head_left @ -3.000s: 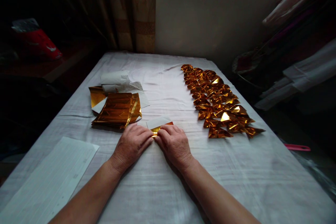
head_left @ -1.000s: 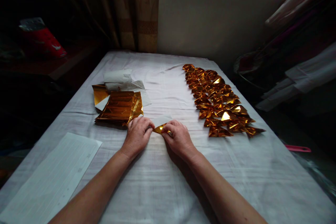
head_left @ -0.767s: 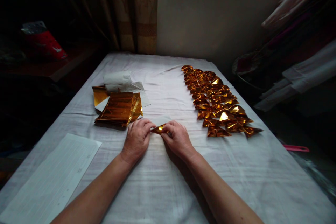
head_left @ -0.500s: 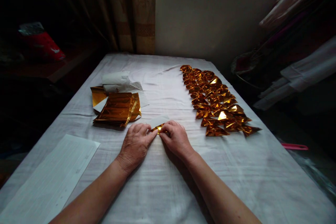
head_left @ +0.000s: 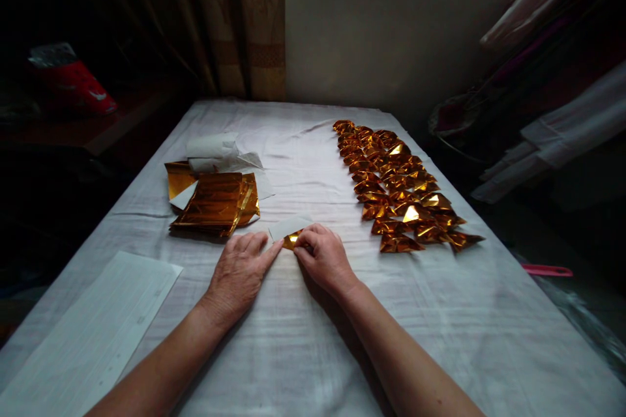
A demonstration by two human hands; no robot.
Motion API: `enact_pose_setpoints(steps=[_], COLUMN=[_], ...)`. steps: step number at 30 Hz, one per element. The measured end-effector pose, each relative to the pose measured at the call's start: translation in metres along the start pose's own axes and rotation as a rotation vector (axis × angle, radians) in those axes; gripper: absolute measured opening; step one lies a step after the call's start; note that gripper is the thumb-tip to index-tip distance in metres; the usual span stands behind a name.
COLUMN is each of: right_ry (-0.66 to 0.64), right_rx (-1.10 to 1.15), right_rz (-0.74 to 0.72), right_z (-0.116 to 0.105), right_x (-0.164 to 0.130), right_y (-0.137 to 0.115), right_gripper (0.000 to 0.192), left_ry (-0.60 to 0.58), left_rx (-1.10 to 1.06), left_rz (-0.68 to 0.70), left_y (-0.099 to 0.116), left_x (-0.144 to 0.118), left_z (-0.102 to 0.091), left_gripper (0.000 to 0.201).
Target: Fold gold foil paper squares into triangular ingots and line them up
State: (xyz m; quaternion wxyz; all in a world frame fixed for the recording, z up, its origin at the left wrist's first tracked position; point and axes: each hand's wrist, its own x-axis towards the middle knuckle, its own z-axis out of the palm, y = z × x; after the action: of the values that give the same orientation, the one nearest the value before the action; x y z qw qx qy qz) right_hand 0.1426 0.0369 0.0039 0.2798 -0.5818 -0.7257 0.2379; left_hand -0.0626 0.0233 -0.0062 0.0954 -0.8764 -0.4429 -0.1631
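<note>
One small folded piece of shiny gold foil (head_left: 292,239) lies on the white-clothed table (head_left: 313,339), pinched by the right hand (head_left: 323,257), apparently for steadiness; the left hand (head_left: 238,272) touches its edge, how closed I cannot tell.

We find the cloth (head_left: 306,172) passable up the middle; the stack (head_left: 210,202) obstructs the left side, the pieces (head_left: 394,181) the right
</note>
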Motion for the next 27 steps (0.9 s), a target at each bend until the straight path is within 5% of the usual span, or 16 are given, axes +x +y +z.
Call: enact_pose_setpoints(steps=[13, 20, 27], right_ry=[0.012, -0.002, 0.086], right_rx=[-0.052, -0.198, -0.045], right_rz=[-0.046, -0.144, -0.177], right_z=[0.003, 0.002, -0.004], right_x=[-0.002, -0.005, -0.006], right_y=[0.004, -0.002, 0.018], right_gripper=[0.010, 0.019, 0.023], left_ry=[-0.013, -0.075, -0.152], left_rx=[-0.059, 0.001, 0.046], left_rz=[-0.004, -0.028, -0.073], left_y=[0.000, 0.018, 0.031], left_x=[-0.002, 0.015, 0.027], left_z=[-0.003, -0.013, -0.018], left_gripper=[0.037, 0.028, 0.023])
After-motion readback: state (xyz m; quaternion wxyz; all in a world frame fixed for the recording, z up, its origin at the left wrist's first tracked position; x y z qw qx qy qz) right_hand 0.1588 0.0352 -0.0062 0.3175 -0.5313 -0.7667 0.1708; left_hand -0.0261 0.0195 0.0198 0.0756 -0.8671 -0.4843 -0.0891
